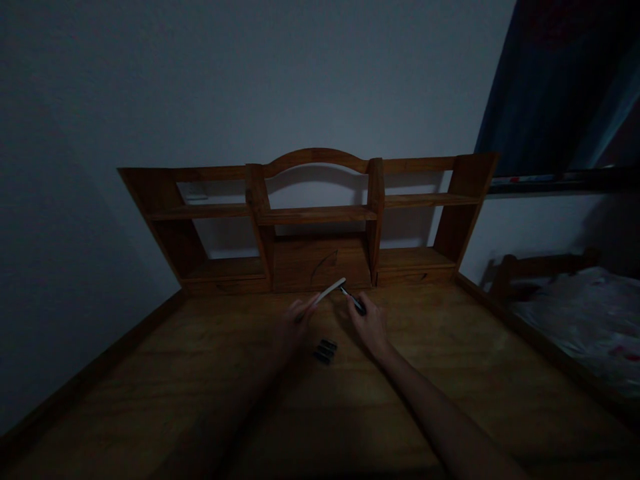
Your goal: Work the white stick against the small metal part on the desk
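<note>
My left hand (295,323) is closed on one end of a slim, pale, slightly curved strip (331,289), which slants up to the right. In my right hand (367,320) is a razor-like tool (357,305) with a black grip and a thin silver neck. Its small dark head meets or lies just behind the strip's far end; dim light hides whether they touch. On the wooden desktop (425,373), below and between my hands, several small dark oblong pieces (325,351) lie side by side.
A wooden shelf unit (315,215) with open compartments and low drawers stands along the desk's back edge, against the wall. Raised wooden edges run down both sides of the desktop. At the right are a dark curtain (555,87) and a plastic-covered heap (585,320).
</note>
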`<state>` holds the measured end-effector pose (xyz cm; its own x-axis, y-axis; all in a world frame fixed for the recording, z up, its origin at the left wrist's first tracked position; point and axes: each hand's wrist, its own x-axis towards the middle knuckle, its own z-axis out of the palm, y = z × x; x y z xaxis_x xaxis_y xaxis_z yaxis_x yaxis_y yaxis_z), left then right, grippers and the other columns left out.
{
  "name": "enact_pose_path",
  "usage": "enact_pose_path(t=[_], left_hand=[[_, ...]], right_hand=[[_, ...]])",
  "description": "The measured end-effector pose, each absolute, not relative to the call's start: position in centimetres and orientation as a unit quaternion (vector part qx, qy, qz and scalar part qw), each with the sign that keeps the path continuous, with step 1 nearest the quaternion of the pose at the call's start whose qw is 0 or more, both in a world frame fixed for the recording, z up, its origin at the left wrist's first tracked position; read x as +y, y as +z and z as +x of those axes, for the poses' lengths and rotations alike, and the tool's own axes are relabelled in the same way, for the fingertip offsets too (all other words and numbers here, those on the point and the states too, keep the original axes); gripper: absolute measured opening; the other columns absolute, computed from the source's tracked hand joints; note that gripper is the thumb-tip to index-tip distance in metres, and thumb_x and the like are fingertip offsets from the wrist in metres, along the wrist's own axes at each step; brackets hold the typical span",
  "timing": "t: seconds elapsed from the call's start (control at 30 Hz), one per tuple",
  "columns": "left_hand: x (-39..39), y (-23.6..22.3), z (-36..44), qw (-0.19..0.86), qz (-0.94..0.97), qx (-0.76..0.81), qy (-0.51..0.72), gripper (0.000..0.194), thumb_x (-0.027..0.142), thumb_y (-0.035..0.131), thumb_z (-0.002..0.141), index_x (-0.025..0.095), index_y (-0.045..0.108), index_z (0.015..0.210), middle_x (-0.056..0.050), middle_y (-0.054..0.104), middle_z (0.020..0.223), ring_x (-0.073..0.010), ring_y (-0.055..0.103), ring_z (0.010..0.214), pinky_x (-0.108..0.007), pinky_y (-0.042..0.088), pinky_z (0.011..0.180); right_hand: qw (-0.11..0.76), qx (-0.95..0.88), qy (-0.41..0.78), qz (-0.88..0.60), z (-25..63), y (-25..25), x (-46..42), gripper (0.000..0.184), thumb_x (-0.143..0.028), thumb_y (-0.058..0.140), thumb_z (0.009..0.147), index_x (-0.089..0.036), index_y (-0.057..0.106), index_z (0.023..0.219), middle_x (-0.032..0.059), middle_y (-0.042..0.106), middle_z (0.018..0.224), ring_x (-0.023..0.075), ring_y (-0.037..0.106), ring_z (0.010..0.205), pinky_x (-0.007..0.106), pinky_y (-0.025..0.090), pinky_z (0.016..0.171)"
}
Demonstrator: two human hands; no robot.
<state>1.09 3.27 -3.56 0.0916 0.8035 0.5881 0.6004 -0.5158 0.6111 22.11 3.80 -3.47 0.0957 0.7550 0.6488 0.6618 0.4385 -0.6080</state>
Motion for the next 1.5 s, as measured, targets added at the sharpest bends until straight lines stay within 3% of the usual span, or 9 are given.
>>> enact_pose_path(t=[0.27,0.6,1.03,1.27,1.5], left_hand=[[3.3,-3.3,0.9,0.164,0.722,0.459,0.491,0.037,0.041,0.047,0.097,0.027,0.064,0.128,-0.004,0.07,0.112,-0.0203,0.065,0.101,-0.033,0.051,0.089],[3.4,-3.5,0.7,0.167,0.718,0.46,0.495,0.038,0.042,0.048,0.097,0.028,0.063,0.129,-0.004,0.07,0.11,-0.0197,0.065,0.1,-0.032,0.05,0.09],[3.8,-4.3,0.6,0.169,0.724,0.475,0.47,0.038,0.043,0.049,0.096,0.027,0.065,0.126,-0.005,0.072,0.108,-0.0214,0.066,0.096,-0.037,0.052,0.089],[4.2,-4.7,0.9,0.18,0.695,0.48,0.504,0.035,0.043,0.049,0.096,0.025,0.069,0.118,-0.006,0.071,0.117,-0.0229,0.065,0.108,-0.042,0.049,0.099],[3.0,-3.2,1.2,0.114,0.706,0.485,0.503,0.037,0.04,0.049,0.096,0.029,0.063,0.129,-0.004,0.07,0.108,-0.0203,0.065,0.096,-0.036,0.052,0.089]], right_hand=[[0.525,-0.67,0.013,-0.525,22.1,-3.4,3.8,0.035,-0.049,0.049,0.094,-0.021,0.064,0.078,0.0013,0.068,0.069,0.0152,0.061,0.059,0.023,0.035,0.058],[0.516,-0.704,-0.023,-0.488,22.5,-3.4,4.0,0.033,-0.045,0.049,0.095,-0.02,0.065,0.08,0.0058,0.071,0.078,0.0173,0.063,0.066,0.025,0.04,0.064],[0.509,-0.722,-0.022,-0.468,22.5,-3.0,3.4,0.029,-0.042,0.048,0.096,-0.021,0.062,0.082,0.0044,0.069,0.076,0.017,0.063,0.066,0.025,0.039,0.064],[0.549,-0.673,0.124,-0.48,22.3,-3.0,3.4,0.036,-0.047,0.039,0.099,-0.021,0.058,0.084,-0.0003,0.06,0.068,0.0153,0.057,0.061,0.024,0.037,0.059],[0.601,-0.605,0.25,-0.459,21.8,-4.0,4.5,0.048,-0.052,0.035,0.099,-0.018,0.062,0.08,0.0019,0.061,0.071,0.0173,0.054,0.066,0.025,0.039,0.06]])
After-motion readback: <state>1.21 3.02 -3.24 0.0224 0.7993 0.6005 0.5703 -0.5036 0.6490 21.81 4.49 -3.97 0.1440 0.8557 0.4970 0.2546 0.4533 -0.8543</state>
